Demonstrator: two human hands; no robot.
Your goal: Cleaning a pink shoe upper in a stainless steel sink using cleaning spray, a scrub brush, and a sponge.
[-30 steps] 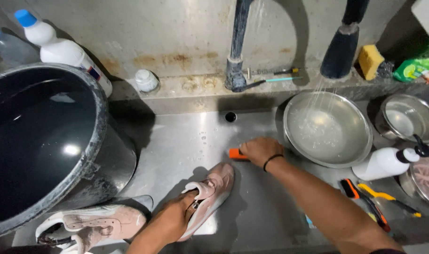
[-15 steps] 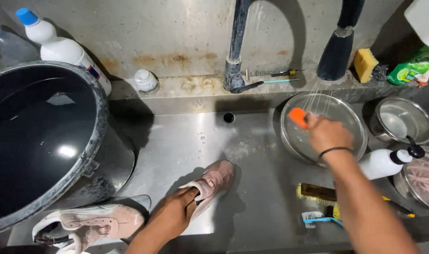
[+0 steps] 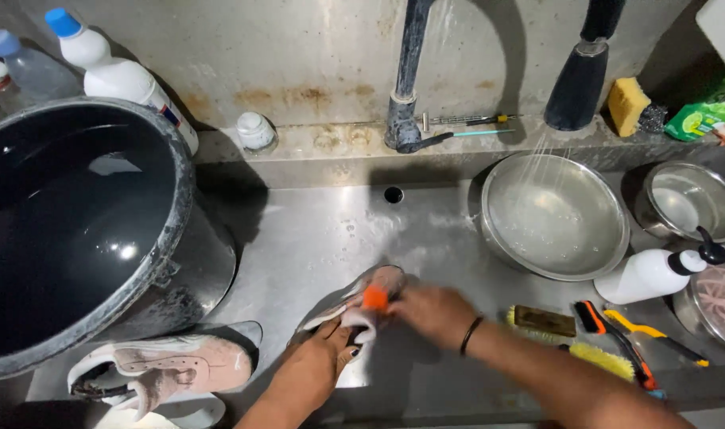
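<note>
Below, both hands are closed: left hand [image 3: 315, 369] grips the pink shoe [image 3: 354, 306], right hand [image 3: 430, 311] apparently an orange brush [image 3: 375, 299].

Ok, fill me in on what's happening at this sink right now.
A person is scrubbing a pink shoe in the metal sink. The left hand pins the shoe down while the right hand works a small orange brush over it. A second pink shoe lies at the lower left beside a big black tub of water. Water sprays into a steel bowl, with more brushes to the right.
</note>
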